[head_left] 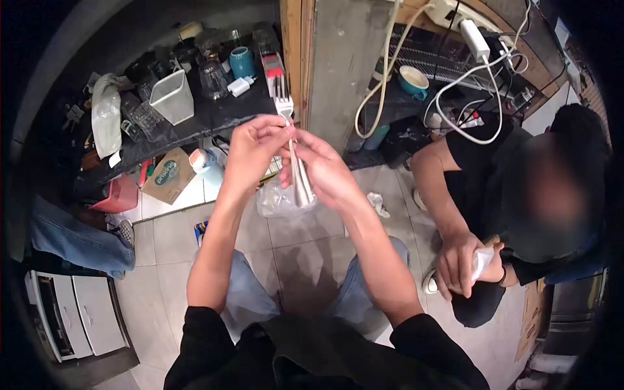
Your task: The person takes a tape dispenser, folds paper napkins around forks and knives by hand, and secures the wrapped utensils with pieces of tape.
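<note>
A silver fork (283, 102) is held upright in front of me, tines up, its handle slanting down between my hands. My left hand (255, 148) pinches it near the neck with thumb and fingers. My right hand (320, 166) is closed around the handle from the other side, and its fingertips meet those of my left hand. Other metal handles seem to lie together with the fork's handle (301, 184), but I cannot make out how many. Below the hands a clear plastic bag (281, 200) lies on the floor.
At the right a person (455, 195) crouches, holding something white. A dark shelf (214, 114) bears glasses, a clear container (173, 97) and a blue mug (242, 63). White cables (447, 117) hang at the upper right. A cardboard box (170, 175) stands below the shelf.
</note>
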`<state>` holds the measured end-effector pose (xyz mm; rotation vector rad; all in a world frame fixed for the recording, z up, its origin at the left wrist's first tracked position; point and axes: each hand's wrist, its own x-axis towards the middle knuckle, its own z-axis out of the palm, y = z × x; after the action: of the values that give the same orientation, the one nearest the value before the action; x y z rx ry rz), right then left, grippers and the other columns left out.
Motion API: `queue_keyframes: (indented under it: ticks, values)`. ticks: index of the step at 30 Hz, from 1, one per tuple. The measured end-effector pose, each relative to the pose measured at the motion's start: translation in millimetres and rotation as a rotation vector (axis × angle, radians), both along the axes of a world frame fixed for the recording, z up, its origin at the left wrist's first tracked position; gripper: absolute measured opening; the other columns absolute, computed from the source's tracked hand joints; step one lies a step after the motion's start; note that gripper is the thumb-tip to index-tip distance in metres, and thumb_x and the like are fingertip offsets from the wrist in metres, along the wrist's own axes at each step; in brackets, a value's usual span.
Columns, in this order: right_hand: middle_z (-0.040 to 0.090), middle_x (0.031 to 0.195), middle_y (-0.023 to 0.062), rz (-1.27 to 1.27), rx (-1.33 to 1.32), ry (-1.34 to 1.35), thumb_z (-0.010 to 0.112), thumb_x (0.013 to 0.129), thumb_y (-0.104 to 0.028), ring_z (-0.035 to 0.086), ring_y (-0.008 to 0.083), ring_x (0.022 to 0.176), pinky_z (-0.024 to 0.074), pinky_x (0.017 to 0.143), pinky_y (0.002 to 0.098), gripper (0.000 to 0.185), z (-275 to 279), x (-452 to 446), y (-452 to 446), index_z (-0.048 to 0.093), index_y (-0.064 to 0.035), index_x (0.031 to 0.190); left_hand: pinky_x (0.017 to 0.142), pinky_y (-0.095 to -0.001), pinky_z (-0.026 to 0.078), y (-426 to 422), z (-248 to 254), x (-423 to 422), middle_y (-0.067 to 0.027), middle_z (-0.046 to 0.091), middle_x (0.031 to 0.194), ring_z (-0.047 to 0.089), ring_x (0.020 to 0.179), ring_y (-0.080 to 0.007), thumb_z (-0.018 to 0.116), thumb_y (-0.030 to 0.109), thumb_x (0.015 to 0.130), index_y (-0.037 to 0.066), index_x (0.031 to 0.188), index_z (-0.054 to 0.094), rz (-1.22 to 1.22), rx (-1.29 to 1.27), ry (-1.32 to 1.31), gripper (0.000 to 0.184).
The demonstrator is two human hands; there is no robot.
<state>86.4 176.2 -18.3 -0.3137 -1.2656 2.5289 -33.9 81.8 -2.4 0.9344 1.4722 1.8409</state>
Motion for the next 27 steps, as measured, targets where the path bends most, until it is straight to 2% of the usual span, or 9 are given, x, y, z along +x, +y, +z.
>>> queue_keyframes:
  ticks: [2,6,9,13,19,21,22,24,27]
  values:
    - [0.058,0.085,0.0071,0.035,0.008,-0.002,0.042,0.101,-0.012,0.062,0.0166,0.065,0.0545,0.057,0.0305,0.022,-3,1,-3,0.052,-0.0017,0.118,0.066,-0.0219,0.051,-6,-4,1,-0.0064,0.070,0.086,0.065,0.070,-0.0094,0.066,0.007,0.090,-0.003,0.105,0.064,0.058,0.000,0.048,0.018]
    - [0.058,0.090,0.0063,0.085,0.067,-0.046,0.042,0.102,-0.011,0.061,0.0164,0.069,0.0541,0.061,0.0327,0.026,-3,-1,-9,0.052,-0.0008,0.124,0.063,-0.0216,0.048,-14,-13,0,-0.0060,0.070,0.085,0.061,0.067,-0.0083,0.066,0.007,0.090,-0.003,0.103,0.065,0.085,-0.011,-0.042,0.016]
    - [0.058,0.086,0.0074,0.137,0.029,0.038,0.041,0.102,-0.012,0.061,0.0168,0.065,0.0550,0.059,0.0317,0.023,-8,-5,-14,0.053,-0.0008,0.118,0.062,-0.0215,0.048,-25,-6,-7,-0.0052,0.070,0.084,0.060,0.065,-0.0082,0.067,0.009,0.090,-0.002,0.101,0.065,0.012,0.000,-0.166,0.016]
    - [0.061,0.091,0.0102,0.192,-0.037,0.060,0.041,0.103,-0.014,0.064,0.0198,0.067,0.0561,0.060,0.0338,0.027,9,0,-16,0.052,0.0011,0.122,0.065,-0.0206,0.051,-36,5,-4,-0.0054,0.069,0.085,0.063,0.068,-0.0082,0.069,0.012,0.090,-0.001,0.103,0.064,0.057,0.047,-0.239,0.019]
    - [0.058,0.086,0.0084,0.082,-0.039,-0.021,0.040,0.103,-0.016,0.063,0.0180,0.064,0.0522,0.053,0.0318,0.023,-2,-7,-29,0.053,-0.0014,0.115,0.065,-0.0194,0.053,-37,-8,-4,-0.0065,0.070,0.088,0.064,0.069,-0.0082,0.068,0.011,0.090,-0.002,0.104,0.064,0.132,-0.052,-0.123,0.019]
    - [0.054,0.084,0.0055,0.097,-0.073,-0.039,0.041,0.103,-0.016,0.051,0.0110,0.056,0.0425,0.049,0.0264,0.019,-1,-8,-31,0.053,-0.0032,0.110,0.062,-0.0193,0.050,-36,-11,-8,-0.0066,0.069,0.085,0.063,0.066,-0.0092,0.068,0.010,0.090,-0.002,0.103,0.064,0.120,-0.085,-0.009,0.018]
    - [0.054,0.084,0.0055,0.101,-0.074,-0.039,0.041,0.103,-0.016,0.051,0.0110,0.056,0.0425,0.049,0.0264,0.019,-2,-9,-32,0.053,-0.0032,0.110,0.055,-0.0210,0.047,-35,-12,-10,-0.0062,0.067,0.080,0.060,0.060,-0.0107,0.069,0.010,0.089,-0.004,0.102,0.064,0.107,-0.064,0.011,0.020]
    - [0.051,0.084,0.0031,0.123,0.050,-0.053,0.042,0.103,-0.015,0.038,0.0064,0.054,0.0336,0.048,0.0235,0.017,-7,-12,-36,0.053,-0.0043,0.110,0.052,-0.0219,0.046,-36,-13,-11,-0.0065,0.067,0.079,0.059,0.058,-0.0109,0.070,0.010,0.088,-0.005,0.101,0.063,0.114,-0.080,0.011,0.021]
    - [0.050,0.085,0.0018,0.158,0.028,-0.042,0.042,0.103,-0.013,0.033,0.0047,0.055,0.0316,0.049,0.0225,0.016,-11,-14,-35,0.052,-0.0051,0.113,0.048,-0.0230,0.043,-33,-14,-6,-0.0068,0.065,0.075,0.057,0.054,-0.0107,0.073,0.012,0.085,-0.005,0.101,0.057,0.211,-0.106,0.054,0.028]
